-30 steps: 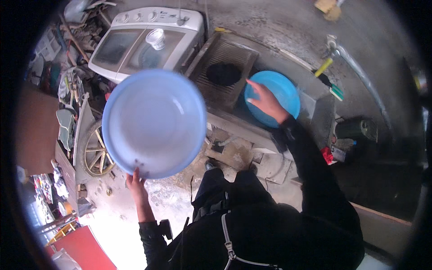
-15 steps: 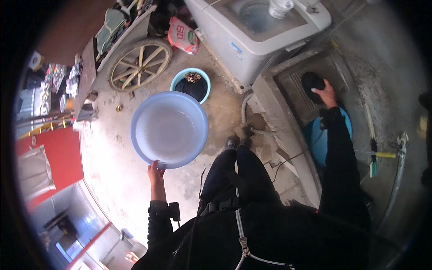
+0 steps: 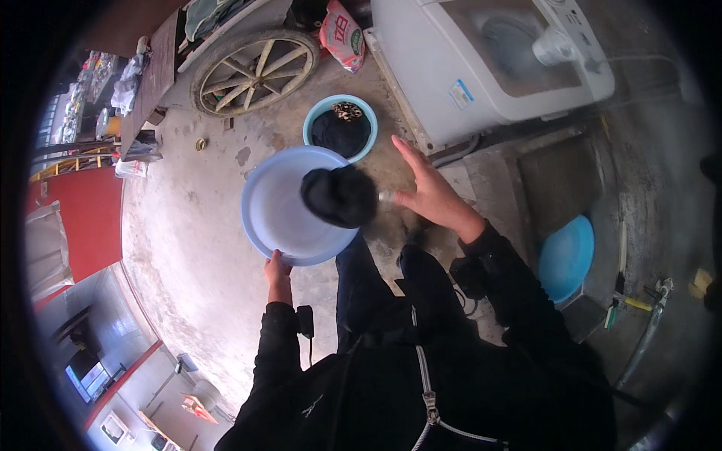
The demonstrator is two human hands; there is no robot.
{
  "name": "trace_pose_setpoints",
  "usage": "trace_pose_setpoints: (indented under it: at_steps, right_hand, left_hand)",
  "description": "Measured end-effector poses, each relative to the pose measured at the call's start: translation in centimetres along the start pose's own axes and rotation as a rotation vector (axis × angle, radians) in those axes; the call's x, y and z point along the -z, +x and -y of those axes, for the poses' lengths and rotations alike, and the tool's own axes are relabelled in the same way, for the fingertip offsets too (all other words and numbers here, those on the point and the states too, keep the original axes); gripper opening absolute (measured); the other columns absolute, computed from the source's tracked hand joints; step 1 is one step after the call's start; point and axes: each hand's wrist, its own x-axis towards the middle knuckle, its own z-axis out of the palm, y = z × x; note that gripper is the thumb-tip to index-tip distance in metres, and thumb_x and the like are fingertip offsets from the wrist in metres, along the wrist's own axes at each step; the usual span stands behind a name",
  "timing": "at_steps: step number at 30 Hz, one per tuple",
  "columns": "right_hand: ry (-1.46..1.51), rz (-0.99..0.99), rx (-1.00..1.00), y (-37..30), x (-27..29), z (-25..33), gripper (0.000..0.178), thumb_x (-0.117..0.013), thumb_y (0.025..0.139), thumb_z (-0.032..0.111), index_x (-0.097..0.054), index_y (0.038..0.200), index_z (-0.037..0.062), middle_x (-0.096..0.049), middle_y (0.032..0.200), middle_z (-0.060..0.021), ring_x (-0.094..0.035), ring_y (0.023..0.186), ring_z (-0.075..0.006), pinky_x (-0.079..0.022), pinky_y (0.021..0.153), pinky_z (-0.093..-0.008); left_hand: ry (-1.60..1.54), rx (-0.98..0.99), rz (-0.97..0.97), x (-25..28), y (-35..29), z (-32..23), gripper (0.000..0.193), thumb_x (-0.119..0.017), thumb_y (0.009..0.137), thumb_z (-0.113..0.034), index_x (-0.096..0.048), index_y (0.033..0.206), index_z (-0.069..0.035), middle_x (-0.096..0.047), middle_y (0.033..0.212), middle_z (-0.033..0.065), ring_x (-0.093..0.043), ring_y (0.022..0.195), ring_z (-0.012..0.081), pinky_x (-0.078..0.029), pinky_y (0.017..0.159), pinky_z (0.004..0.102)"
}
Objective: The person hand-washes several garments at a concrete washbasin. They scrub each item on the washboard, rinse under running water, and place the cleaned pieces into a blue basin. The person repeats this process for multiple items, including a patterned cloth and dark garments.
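My left hand [image 3: 278, 279] grips the near rim of a wide pale blue basin [image 3: 272, 225], held above the floor. A round, soft-looking black bundle [image 3: 340, 197], blurred by motion, is over the basin's right side; its exact kind I cannot make out. Just right of the bundle, my right hand [image 3: 440, 195] is open, thumb and fingers apart and nothing held in it. Whether the bundle touches the basin does not show. Beyond, a turquoise tub [image 3: 308, 124] on the floor contains black cloth and a leopard-patterned piece.
A white washing machine [image 3: 429, 75] stands at the far right. Beside me is a concrete sink [image 3: 504, 180] with a bright blue basin [image 3: 565, 259] and a tap [image 3: 663, 286]. A spoked wheel [image 3: 259, 73] and a red-and-white bag [image 3: 342, 37] are at the back.
The black bundle has come from the sink to over the pale blue basin, and my right hand has let go of it. My left hand still holds the basin.
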Motion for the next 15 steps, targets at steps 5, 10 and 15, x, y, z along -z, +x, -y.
trace_pose_setpoints:
  at_steps: [5, 10, 15]
  right_hand:
    - [0.367, 0.248, -0.363, 3.6, -3.2, -3.9, 0.049, -0.063, 0.088, 0.008, -0.048, 0.134, 0.0067, -0.060, 0.122, -0.0150, -0.058, 0.112, -0.0205, -0.047, 0.093, -0.0320]
    - [0.334, 0.314, -0.654, 1.8, -8.0, -9.8, 0.044, -0.056, 0.089, 0.000, -0.048, 0.133, 0.0044, -0.058, 0.125, -0.0125, -0.058, 0.113, -0.0200, -0.046, 0.096, -0.0328]
    - [0.222, 0.448, -0.907, -1.6, -10.7, -16.2, 0.042, -0.053, 0.087, -0.003, -0.050, 0.129, 0.0016, -0.059, 0.124, -0.0116, -0.057, 0.115, -0.0195, -0.044, 0.099, -0.0316]
  left_hand:
    - [0.023, 0.069, -0.049, 0.6, 10.1, -1.1, 0.029, -0.058, 0.089, -0.019, -0.053, 0.113, -0.003, -0.058, 0.104, 0.0087, -0.062, 0.091, 0.0263, -0.058, 0.075, 0.0433]
    - [-0.078, 0.095, -0.106, 1.9, 22.9, -0.7, 0.033, -0.056, 0.092, -0.020, -0.050, 0.117, -0.001, -0.053, 0.114, 0.0097, -0.055, 0.105, 0.0265, -0.052, 0.087, 0.0447]
    - [-0.208, 0.092, -0.258, 1.4, 37.8, 4.9, 0.041, -0.054, 0.094, -0.024, -0.046, 0.123, 0.003, -0.051, 0.121, 0.0112, -0.053, 0.110, 0.0271, -0.049, 0.094, 0.0417]
